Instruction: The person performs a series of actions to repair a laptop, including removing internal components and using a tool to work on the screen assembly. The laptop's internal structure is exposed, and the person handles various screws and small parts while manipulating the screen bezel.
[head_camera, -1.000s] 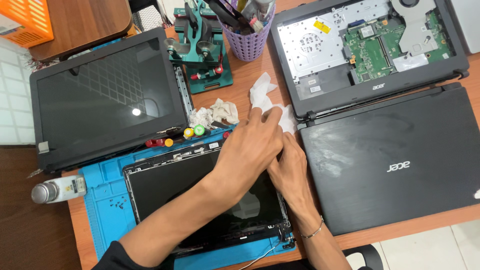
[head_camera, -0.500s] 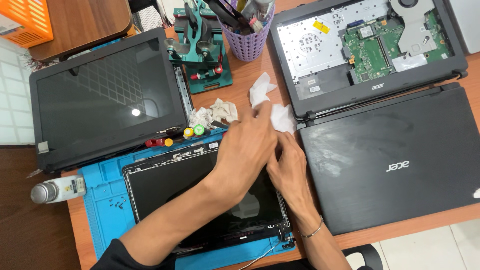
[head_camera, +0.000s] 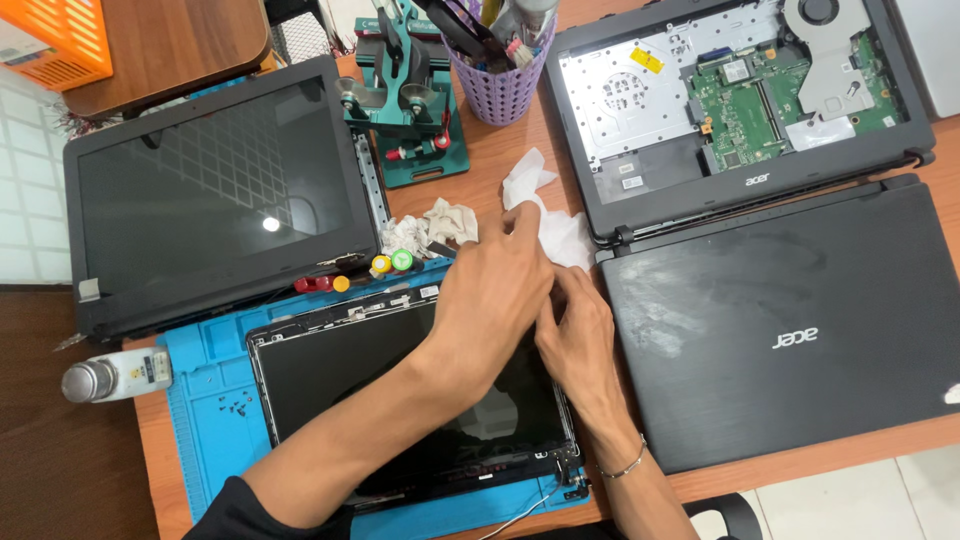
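Your left hand (head_camera: 495, 300) has slid slightly toward the bare black laptop screen panel's (head_camera: 340, 385) top right corner, fingers pinched on a crumpled white tissue (head_camera: 555, 225); your right hand (head_camera: 580, 335) presses the panel edge, fingers together, wiping apparently continuing.

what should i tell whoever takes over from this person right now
Left hand: pressing a white tissue at the top right corner of the bare screen panel on the blue mat.
Right hand: on the same corner, beside the left; grip unclear.
Done: panel out of its frame, opened laptop above.
Left: corner work unfinished.
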